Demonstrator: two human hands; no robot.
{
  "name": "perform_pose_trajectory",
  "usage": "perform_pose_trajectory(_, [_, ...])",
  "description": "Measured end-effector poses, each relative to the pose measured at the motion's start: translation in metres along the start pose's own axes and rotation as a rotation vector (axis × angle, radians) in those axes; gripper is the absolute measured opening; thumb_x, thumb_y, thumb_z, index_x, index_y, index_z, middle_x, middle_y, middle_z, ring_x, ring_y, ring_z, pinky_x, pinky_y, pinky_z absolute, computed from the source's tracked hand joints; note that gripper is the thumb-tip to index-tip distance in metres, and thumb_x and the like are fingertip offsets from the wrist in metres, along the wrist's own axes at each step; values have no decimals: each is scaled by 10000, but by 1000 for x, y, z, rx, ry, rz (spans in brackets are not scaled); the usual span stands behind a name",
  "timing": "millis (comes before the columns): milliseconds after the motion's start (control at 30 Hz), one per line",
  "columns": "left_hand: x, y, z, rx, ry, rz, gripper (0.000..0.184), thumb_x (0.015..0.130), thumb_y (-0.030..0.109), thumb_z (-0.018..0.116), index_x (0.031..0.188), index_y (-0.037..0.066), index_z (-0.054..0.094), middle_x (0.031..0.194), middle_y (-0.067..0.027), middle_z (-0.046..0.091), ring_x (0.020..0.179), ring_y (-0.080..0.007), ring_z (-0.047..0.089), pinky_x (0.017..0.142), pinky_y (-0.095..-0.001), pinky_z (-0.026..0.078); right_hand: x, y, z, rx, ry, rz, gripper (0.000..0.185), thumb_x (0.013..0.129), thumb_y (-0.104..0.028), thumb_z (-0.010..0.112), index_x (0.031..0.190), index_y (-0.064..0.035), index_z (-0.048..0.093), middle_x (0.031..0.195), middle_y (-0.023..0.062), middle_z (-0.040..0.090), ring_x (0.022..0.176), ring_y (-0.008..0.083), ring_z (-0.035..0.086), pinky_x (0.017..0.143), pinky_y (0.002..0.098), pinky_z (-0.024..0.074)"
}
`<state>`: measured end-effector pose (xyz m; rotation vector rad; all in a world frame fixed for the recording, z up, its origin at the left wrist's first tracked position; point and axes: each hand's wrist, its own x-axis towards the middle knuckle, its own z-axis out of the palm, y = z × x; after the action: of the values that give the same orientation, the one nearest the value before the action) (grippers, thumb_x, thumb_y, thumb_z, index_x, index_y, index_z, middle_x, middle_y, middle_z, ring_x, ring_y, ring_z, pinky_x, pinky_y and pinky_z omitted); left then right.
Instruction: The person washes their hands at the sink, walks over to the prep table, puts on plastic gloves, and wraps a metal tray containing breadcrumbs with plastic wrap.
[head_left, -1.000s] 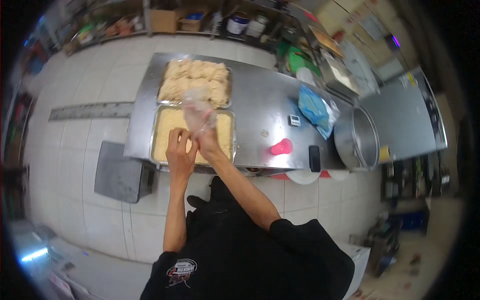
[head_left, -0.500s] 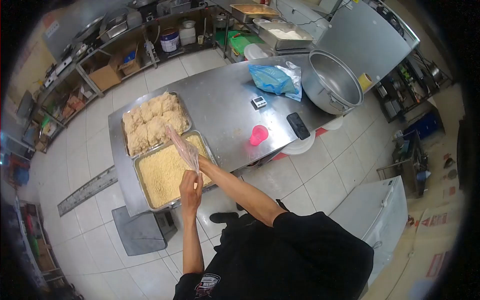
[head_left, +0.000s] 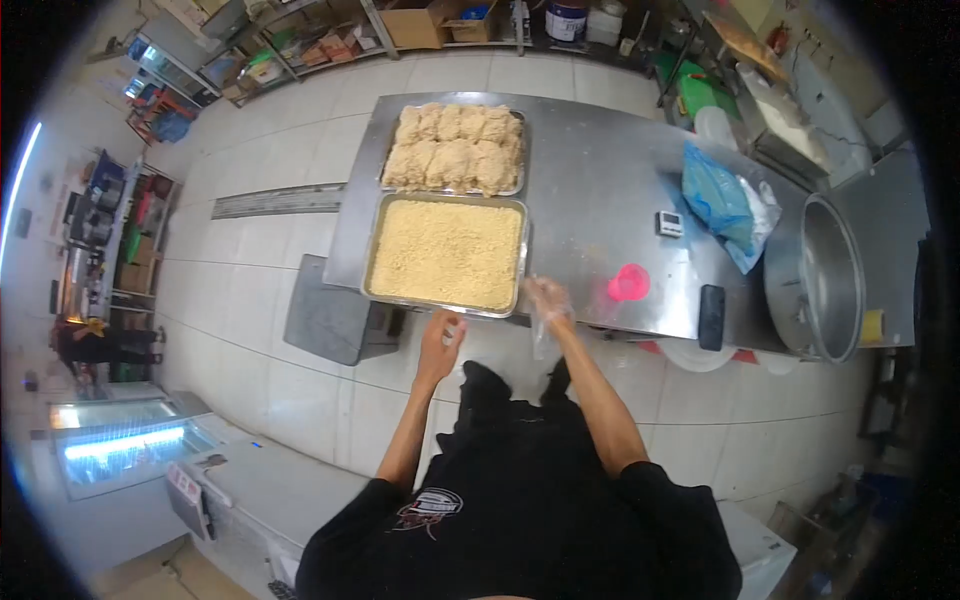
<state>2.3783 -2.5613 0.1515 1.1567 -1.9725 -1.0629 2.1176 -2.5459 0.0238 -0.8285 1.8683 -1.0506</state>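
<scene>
A metal tray of yellow crumbs (head_left: pixel 445 250) lies at the front edge of the steel table. Behind it stands a second tray holding rows of crumb-coated pieces (head_left: pixel 455 150). Just below the front rim of the crumb tray is my left hand (head_left: pixel 440 345), bare, its fingers curved and apart with nothing in them. My right hand (head_left: pixel 547 303) wears a clear plastic glove (head_left: pixel 544 340) whose cuff hangs loose at the wrist. Its fingers reach out beside the tray's front right corner; whether they touch the rim I cannot tell.
On the steel table (head_left: pixel 590 160) are a pink cup (head_left: pixel 629 283), a small white timer (head_left: pixel 669 224), a black phone (head_left: pixel 711 317), a blue plastic bag (head_left: pixel 715 200) and a large metal pot (head_left: pixel 820 280). A grey stool (head_left: pixel 325 318) stands at the left front. Another person (head_left: pixel 100 342) is far left.
My left hand has let go of the glove's cuff, and the hands have moved apart. My right hand has drawn back from over the trays to the right side. The view has turned.
</scene>
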Motion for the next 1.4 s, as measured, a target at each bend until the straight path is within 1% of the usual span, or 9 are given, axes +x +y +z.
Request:
perform_pose_trajectory(233, [83, -177, -120, 534, 441, 15, 360, 933, 232, 517, 1176, -33, 529, 960, -228, 574, 905, -374, 536, 831, -447, 419, 5, -38, 13, -138, 133, 6, 517, 846, -492, 552, 1108, -50, 618, 1021, 204, 653, 983, 352, 614, 846, 441, 469])
perform_pose_trajectory(333, [117, -302, -134, 392, 319, -35, 311, 920, 217, 535, 1118, -23, 546, 894, -219, 596, 824, -366, 562, 750, -414, 444, 16, -52, 42, -240, 94, 56, 449, 865, -423, 545, 1084, -38, 616, 976, 201, 651, 936, 367, 618, 813, 439, 473])
perform_pose_trajectory(433, [129, -277, -147, 208, 105, -371, 264, 908, 234, 572, 1002, -13, 552, 789, -174, 600, 739, -288, 594, 649, -373, 454, 35, -14, 48, -436, 82, 7, 408, 844, -395, 573, 981, -14, 624, 874, 213, 647, 860, 381, 619, 769, 446, 472])
perform_pose_trajectory(600, [120, -279, -154, 9, -182, -137, 248, 885, 234, 628, 914, 13, 521, 681, -65, 549, 631, -132, 564, 507, -344, 448, 12, -15, 50, -357, 326, 28, 388, 819, -385, 603, 872, 0, 617, 799, 219, 635, 766, 374, 610, 704, 464, 458])
perform_pose_trajectory(733, [137, -273, -179, -196, -361, -439, 227, 887, 246, 631, 931, 48, 529, 779, -82, 611, 557, -112, 574, 340, -247, 445, 3, -2, 56, -449, 266, -35, 364, 828, -367, 606, 842, -3, 609, 774, 218, 631, 741, 331, 624, 674, 454, 455])
perform_pose_trajectory(1000, [142, -261, -174, -283, -350, -476, 375, 870, 281, 660, 1073, 12, 495, 863, -119, 640, 557, -128, 599, 383, -256, 497, -2, -11, 49, -371, 252, -72, 350, 845, -361, 608, 845, -11, 602, 740, 206, 617, 740, 329, 625, 660, 433, 455])
perform_pose_trajectory(1200, [169, -265, -189, 0, -717, -593, 585, 830, 407, 676, 1226, 16, 495, 842, -129, 651, 670, -168, 603, 465, -322, 515, -2, -28, 41, -485, 205, 7, 369, 863, -382, 576, 863, -14, 602, 795, 216, 619, 770, 365, 608, 671, 452, 448])
perform_pose_trajectory(1300, [206, -249, -161, 275, -264, -277, 616, 838, 425, 652, 1254, 0, 491, 839, -186, 668, 714, -251, 655, 598, -360, 504, 7, -18, 35, -464, 163, 55, 414, 870, -401, 567, 907, 10, 603, 805, 232, 620, 819, 392, 603, 733, 458, 453])
perform_pose_trajectory(1400, [248, -258, -130, 234, -52, -389, 569, 874, 430, 544, 1222, -19, 516, 941, -267, 650, 938, -397, 627, 810, -438, 492, 7, -24, 38, -628, 136, 136, 537, 884, -462, 529, 1078, 37, 568, 1012, 245, 617, 986, 408, 573, 867, 442, 440])
